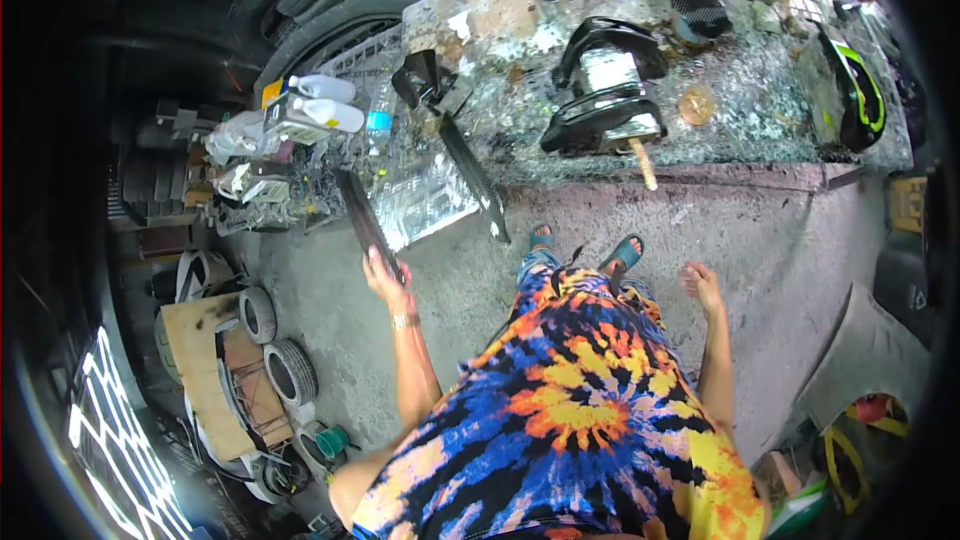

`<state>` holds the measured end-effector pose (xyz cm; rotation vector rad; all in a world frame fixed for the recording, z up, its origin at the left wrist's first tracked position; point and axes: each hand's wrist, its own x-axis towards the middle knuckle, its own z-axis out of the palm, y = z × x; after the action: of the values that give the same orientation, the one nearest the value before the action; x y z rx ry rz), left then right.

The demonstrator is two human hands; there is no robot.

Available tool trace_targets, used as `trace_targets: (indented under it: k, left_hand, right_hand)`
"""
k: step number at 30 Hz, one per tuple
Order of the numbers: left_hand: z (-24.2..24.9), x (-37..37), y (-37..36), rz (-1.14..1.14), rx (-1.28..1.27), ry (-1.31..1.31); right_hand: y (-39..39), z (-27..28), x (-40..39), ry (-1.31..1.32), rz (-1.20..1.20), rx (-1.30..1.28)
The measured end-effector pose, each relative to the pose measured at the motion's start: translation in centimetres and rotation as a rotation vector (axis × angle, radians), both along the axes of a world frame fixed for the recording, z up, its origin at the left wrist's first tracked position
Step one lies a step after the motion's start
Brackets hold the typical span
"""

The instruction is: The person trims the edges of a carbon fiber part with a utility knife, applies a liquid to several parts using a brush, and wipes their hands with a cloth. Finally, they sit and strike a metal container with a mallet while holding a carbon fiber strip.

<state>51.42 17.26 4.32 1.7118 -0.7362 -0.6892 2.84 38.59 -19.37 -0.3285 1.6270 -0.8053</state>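
My left hand (387,282) is closed around the lower end of a long, narrow dark strip (362,215), which looks like a carbon-fibre trim piece. The strip points up and left toward the bench's corner. Another long carbon-weave strip (472,175) lies to its right, jutting past the bench edge beside a shiny silver sheet (425,202). My right hand (702,285) hangs over the floor at my right side, a little blurred, fingers loosely apart and nothing seen in them. On the bench, black curved parts (602,125) rest around a foil-wrapped block (610,70) with a wooden stick (642,162).
The stained bench (510,130) spans the front. White bottles (328,100) and a clear water bottle (380,115) stand at its left. A black and lime-green part (862,90) is at the right end. Tyres (290,372) and a brown panel (195,350) lie on the left.
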Motion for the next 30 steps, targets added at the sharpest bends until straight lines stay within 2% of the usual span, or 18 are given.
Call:
trace_targets:
  k: [2,4,7,10,12,14,16,18,19,21,22,23,25,27,28,30]
  left_hand:
    - [0.0,0.0,4.3,0.044,0.045,0.028]
    - [0.2,-2.0,8.1,0.112,-0.020,0.007]
    - [-0.2,-4.8,13.4,0.164,0.074,-0.101]
    - [-3.2,-6.6,18.3,0.195,0.144,-0.117]
    - [-5.6,-8.5,21.7,0.298,0.172,-0.110]
    - [-8.0,-10.0,25.0,0.348,0.219,-0.058]
    - [-11.4,-10.4,28.8,0.331,0.316,-0.036]
    - [-12.7,-13.1,32.4,0.455,0.327,-0.064]
    - [-14.1,-13.7,34.8,0.453,0.346,-0.059]
    - [-17.8,-13.9,38.2,0.739,0.294,-0.296]
    - [-18.0,-15.0,39.4,0.796,0.313,-0.295]
    - [-18.0,-16.3,40.2,0.800,0.342,-0.244]
    - [-17.9,-18.9,41.4,0.790,0.376,-0.161]
    - [-17.7,-21.4,42.3,0.794,0.392,-0.122]
    - [-17.9,-21.8,42.5,0.804,0.393,-0.103]
    - [-17.3,-25.6,42.6,0.820,0.395,-0.082]
  right_hand:
    - [2.3,-1.2,-3.0,-0.071,-0.005,0.108]
    - [5.8,-3.8,-5.9,-0.028,0.011,0.200]
    - [11.1,-7.2,-9.9,-0.020,0.006,0.341]
    - [17.0,-7.4,-13.4,0.034,-0.057,0.505]
    - [21.1,-7.4,-17.5,0.068,0.149,0.645]
    - [25.3,-9.4,-22.7,0.033,0.163,0.679]
    - [27.0,-7.9,-28.4,0.095,0.192,0.679]
    - [27.7,-5.1,-35.1,0.155,0.267,0.441]
    - [27.7,-4.9,-38.1,0.342,0.237,0.375]
    - [25.4,-0.8,-43.1,0.391,0.045,0.234]
    - [24.3,0.0,-46.3,0.493,0.021,0.151]
    - [22.5,2.0,-48.5,0.573,-0.040,0.062]
    - [19.3,2.8,-54.1,0.763,-0.098,-0.148]
    - [14.9,3.7,-58.7,0.735,-0.305,-0.225]
    - [11.7,4.4,-58.5,0.807,-0.350,-0.295]
    - [6.6,5.7,-64.6,0.885,-0.376,-0.410]
